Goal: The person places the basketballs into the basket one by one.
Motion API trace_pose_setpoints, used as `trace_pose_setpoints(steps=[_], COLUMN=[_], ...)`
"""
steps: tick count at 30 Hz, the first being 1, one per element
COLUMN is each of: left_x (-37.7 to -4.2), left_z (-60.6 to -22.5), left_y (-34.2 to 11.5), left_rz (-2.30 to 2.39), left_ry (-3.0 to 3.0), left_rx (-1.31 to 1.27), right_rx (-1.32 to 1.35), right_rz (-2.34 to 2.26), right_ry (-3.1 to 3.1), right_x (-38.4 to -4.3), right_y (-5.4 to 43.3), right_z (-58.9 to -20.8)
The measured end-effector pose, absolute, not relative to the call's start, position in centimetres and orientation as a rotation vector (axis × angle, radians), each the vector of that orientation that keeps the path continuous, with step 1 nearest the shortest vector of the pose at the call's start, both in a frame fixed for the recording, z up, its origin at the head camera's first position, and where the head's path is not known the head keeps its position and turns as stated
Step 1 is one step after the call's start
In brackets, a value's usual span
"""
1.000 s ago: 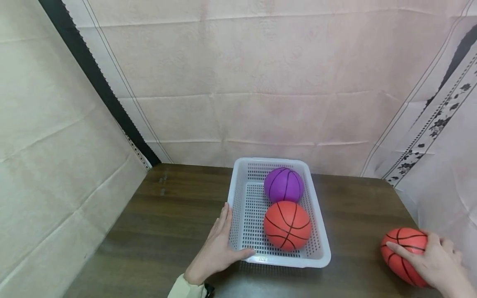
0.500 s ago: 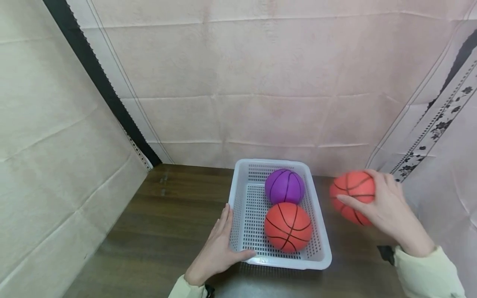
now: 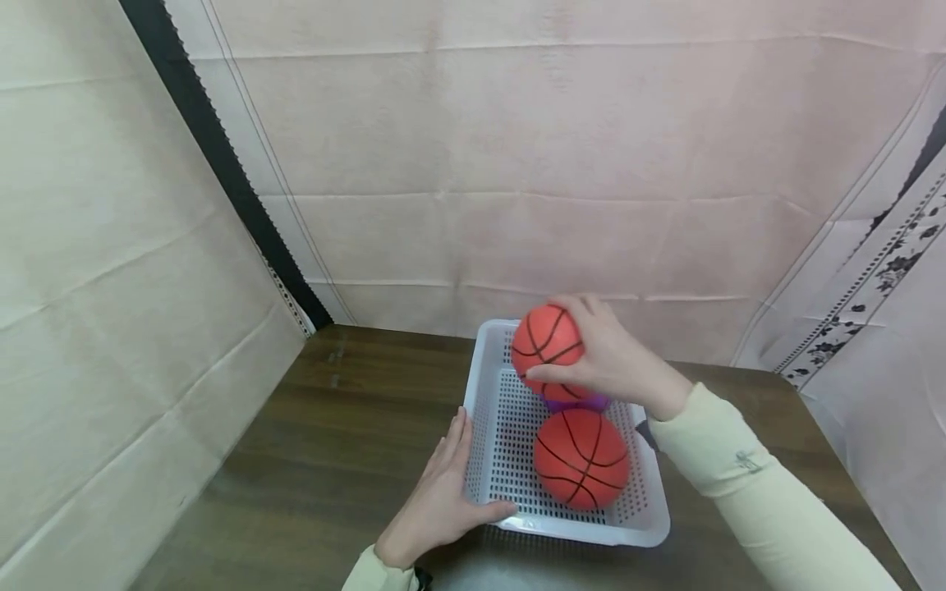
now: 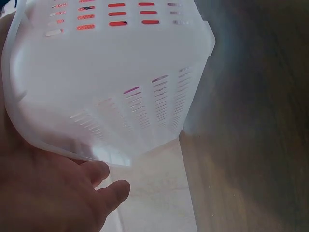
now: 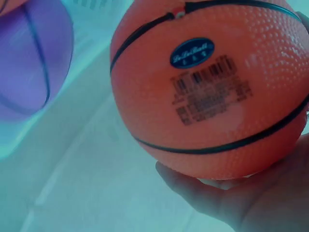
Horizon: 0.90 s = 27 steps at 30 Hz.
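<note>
My right hand (image 3: 602,349) grips an orange-red toy basketball (image 3: 547,341) above the far part of a white plastic basket (image 3: 484,386). In the right wrist view the held basketball (image 5: 207,96) shows a blue label and a barcode. A purple ball (image 3: 591,402) in the basket is mostly hidden beneath it in the head view. Nearer me in the basket lies a second orange-red basketball (image 3: 582,460). My left hand (image 3: 443,501) rests on the basket's near-left rim, fingers extended along the side and thumb over the front corner.
The basket stands on a dark wood table (image 3: 369,427). Pale cloth hangings (image 3: 576,164) rise behind the table and at both sides. The left wrist view shows the basket's slotted wall (image 4: 111,58) close up, with the table beside it.
My right hand has carried the basketball from the table's right side, up and left, over the basket. The left hand has stayed on the rim. The head view has shifted slightly.
</note>
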State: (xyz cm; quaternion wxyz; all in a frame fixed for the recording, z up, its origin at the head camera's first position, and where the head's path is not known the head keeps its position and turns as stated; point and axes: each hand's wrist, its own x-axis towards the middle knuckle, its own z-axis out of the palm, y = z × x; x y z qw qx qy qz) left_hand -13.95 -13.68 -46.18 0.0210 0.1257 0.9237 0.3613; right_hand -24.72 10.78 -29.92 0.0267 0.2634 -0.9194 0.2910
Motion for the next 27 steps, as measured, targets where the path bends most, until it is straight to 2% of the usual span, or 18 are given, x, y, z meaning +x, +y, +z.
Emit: trace_pose_setpoints(steps=[6, 13, 22, 27], left_x=[-14.1, -14.3, -14.5, -14.4], left_z=[-46.1, -45.9, -46.1, -46.1], left_y=[-13.3, -13.2, -12.8, -12.9], left_rz=[1.087, 1.096, 1.084, 1.08], left_ry=[2.867, 2.85, 2.854, 2.853], left_rx=[0.394, 0.373, 0.433, 0.415], right_rx=[0.91, 0.902, 0.99, 0.988], right_rz=[0.804, 0.843, 0.528, 0.541], right_ry=[-2.886, -2.958, -3.051, -3.048], right_x=[-25.6, -26.1, -25.4, -25.2], right_y=[8.0, 6.3, 7.0, 7.6], right_z=[-31.5, -33.5, -35.2, -35.3])
